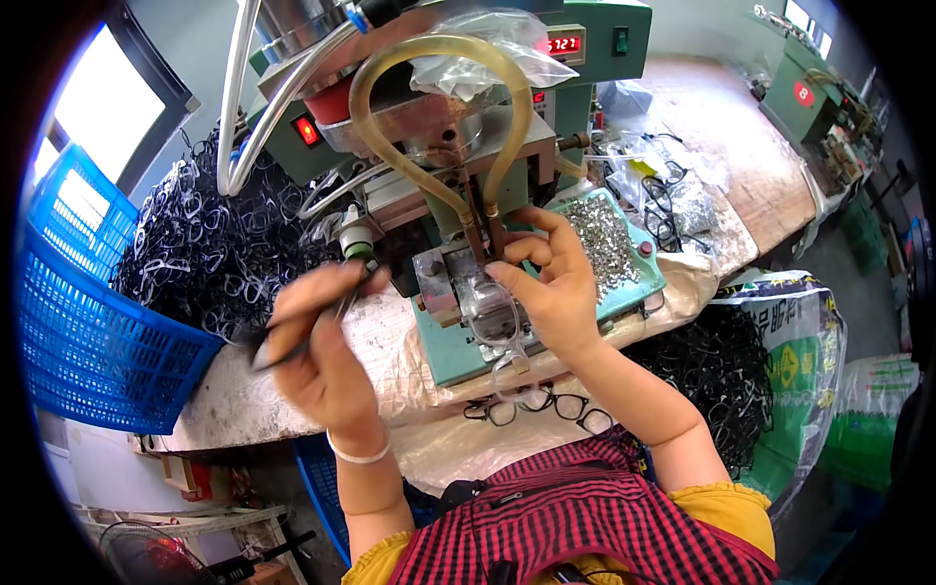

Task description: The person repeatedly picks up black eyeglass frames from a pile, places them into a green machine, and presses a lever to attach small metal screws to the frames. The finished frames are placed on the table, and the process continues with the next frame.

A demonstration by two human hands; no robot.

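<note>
My right hand (554,283) is closed at the press head, thumb and fingers pinching a clear eyeglass frame (510,380) against the metal fixture (437,283). One rim of the frame hangs below the fixture's front edge. Directly above stand the press's dark jaws (480,229), with a yellowish looped hose (366,83) running into them. To the left, my left hand (327,356) is raised and smeared by motion, its fingers closed round a slim dark tool (261,353). Blur hides the tool's exact kind.
A turquoise tray of small metal parts (639,239) stands right of the fixture. Dark eyeglass frames lie heaped (219,229) beside a blue basket (107,322) at left, and in a sack (814,375) at right. Several black frames (570,407) lie near my apron.
</note>
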